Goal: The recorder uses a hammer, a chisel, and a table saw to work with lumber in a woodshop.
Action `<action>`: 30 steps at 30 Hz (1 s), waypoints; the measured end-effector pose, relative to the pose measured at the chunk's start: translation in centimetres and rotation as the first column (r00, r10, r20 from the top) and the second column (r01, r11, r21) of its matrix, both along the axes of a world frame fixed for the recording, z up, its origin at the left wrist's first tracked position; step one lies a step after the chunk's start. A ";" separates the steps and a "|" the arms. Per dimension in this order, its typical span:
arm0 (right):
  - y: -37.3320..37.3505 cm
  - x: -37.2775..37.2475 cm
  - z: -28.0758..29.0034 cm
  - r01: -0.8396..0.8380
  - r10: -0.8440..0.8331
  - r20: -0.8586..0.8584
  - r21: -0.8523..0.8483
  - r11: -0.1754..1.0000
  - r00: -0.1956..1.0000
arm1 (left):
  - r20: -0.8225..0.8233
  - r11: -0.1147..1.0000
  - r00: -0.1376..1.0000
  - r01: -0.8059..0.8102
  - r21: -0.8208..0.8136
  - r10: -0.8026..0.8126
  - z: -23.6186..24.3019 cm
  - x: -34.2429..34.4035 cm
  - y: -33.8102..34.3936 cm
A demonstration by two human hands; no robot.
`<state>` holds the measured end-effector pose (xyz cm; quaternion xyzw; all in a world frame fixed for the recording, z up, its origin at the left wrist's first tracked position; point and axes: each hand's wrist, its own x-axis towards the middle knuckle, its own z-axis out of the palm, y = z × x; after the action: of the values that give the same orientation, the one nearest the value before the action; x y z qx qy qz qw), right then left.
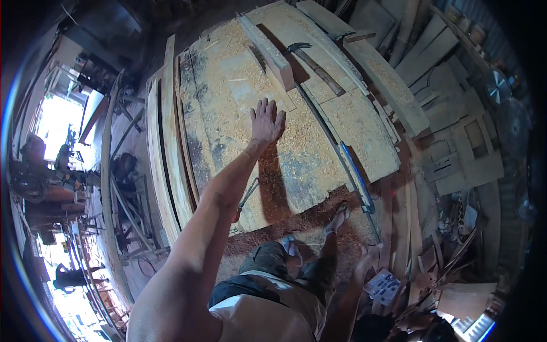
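Note:
My left hand (266, 122) reaches out over the workbench (228, 122), fingers stretched and slightly spread, holding nothing. Whether the palm touches the top cannot be made out. Just beyond it lies a thick wooden beam (268, 52). A hammer (317, 69) with a dark claw head and wooden handle rests right of the beam. From the beam's near end a long dark metal bar (319, 117) runs toward me, with a blue-framed tool (356, 174) alongside it. Low on the right, my right hand (371, 255) is near the bar's lower end; its grip is unclear.
Wood shavings cover much of the bench. Long boards (165, 142) line its left side, and a thick plank (387, 80) lies along the right. A small red-handled tool (236, 216) sits partly behind my left forearm. Wood panels (464, 142) and scraps crowd the right.

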<state>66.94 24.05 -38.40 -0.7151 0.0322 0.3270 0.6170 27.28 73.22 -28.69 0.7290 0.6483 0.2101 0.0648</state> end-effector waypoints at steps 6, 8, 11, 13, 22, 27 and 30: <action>1.1 -1.0 5.5 -0.211 0.201 -0.064 -0.284 0.935 0.977 | -0.043 0.996 0.996 -0.081 -0.038 0.079 0.3 1.6 -1.0; 1.6 0.5 5.7 -0.168 0.113 -0.265 -0.194 0.967 0.958 | -0.036 0.998 0.997 -0.069 0.003 0.069 0.8 1.6 -1.1; 1.3 3.2 5.0 -0.193 0.132 -0.491 -0.075 0.978 0.861 | -0.031 0.997 0.996 -0.079 -0.010 0.079 1.4 1.7 -1.3; 1.0 4.5 4.3 -0.198 0.084 -0.574 -0.138 0.971 0.815 | -0.032 0.995 0.995 -0.092 -0.047 0.090 1.5 1.9 -1.1; -0.3 4.5 3.6 -0.155 0.079 -0.728 -0.038 0.987 0.681 | -0.009 0.994 0.995 -0.096 -0.056 0.096 2.5 2.0 -1.2; 0.3 6.2 3.0 0.021 -0.043 -0.776 -0.038 0.999 0.630 | -0.050 0.969 0.981 -0.194 -0.153 0.188 3.3 4.2 -0.3; 1.1 8.0 3.1 -0.045 -0.012 -0.679 -0.067 0.997 0.734 | -0.015 0.954 0.964 -0.264 -0.145 0.265 3.1 5.5 0.2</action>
<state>74.93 25.16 -35.27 -0.5708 0.2614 0.5689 0.5313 32.80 73.39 -25.63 0.6286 0.7533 0.1708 0.0906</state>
